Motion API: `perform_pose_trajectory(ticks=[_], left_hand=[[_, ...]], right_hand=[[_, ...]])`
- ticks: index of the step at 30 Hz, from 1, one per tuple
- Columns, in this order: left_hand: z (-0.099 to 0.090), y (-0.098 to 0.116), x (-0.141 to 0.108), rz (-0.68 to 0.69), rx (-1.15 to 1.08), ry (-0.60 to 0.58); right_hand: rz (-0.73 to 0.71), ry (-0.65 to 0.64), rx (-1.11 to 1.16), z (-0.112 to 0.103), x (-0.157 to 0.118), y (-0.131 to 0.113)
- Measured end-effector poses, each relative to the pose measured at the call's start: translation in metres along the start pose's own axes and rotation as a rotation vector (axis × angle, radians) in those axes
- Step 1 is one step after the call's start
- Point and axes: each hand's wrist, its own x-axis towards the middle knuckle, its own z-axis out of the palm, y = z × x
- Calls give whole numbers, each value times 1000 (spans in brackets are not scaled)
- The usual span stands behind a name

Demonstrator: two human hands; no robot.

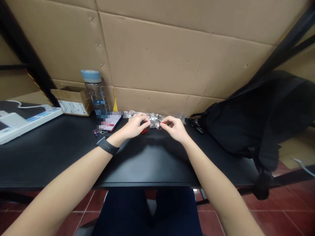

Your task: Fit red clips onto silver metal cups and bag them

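My left hand (137,126) is closed in a pinch above the black tabletop, with a bit of red cord (147,121) showing at its fingertips. Just below those fingers is a small tangle of red cord (144,130). Facing it, my right hand (175,128) also pinches a small red piece (162,123), too small to make out fully. Between both hands is a shiny, see-through round thing (157,124); whether the right fingers touch it, I cannot tell. Behind them several clear plastic bags (130,113) lie along the cardboard wall.
A phone (114,121), a water bottle (95,93) and an open cardboard box (75,101) stand to the left, with a white power strip (31,123) farther out. A black backpack (246,114) fills the right side, with keys (197,126) beside it. The black table (147,164) ends near my lap.
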Motion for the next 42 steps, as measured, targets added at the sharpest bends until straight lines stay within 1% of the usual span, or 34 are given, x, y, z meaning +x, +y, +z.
perform_pose_trajectory(ticks=[2,5,8,11,16,19,22,25,29,31,33,36,38,42], left_hand=[[9,3,3,-18,-140,59],[21,8,3,-52,-233,123],[29,11,1,-75,-224,187],[33,9,-1,-123,-170,242],[37,3,-2,-147,-142,222],[39,2,-2,-153,-147,257],[40,4,-2,-167,-152,295],[38,5,-2,-174,-128,285],[36,6,-4,-178,3,219],[37,5,-5,-196,103,185],[39,2,-7,-195,196,129],[43,-2,-9,-151,278,-6],[45,-1,-10,-127,272,-78],[46,7,-10,-106,139,-138]], right_hand=[[28,42,174,6,1,-1],[101,34,357,16,0,-3],[203,14,487,23,-2,-5],[276,-19,597,27,-5,-8],[315,-88,749,26,-7,-10],[342,-114,791,25,-7,-11],[372,-92,819,27,-6,-11],[348,-71,768,30,-6,-8],[277,-26,531,26,-2,0],[253,42,392,18,2,8],[230,140,283,6,5,16],[213,246,182,-13,7,25],[215,270,143,-22,8,29],[235,294,51,-31,9,35]])
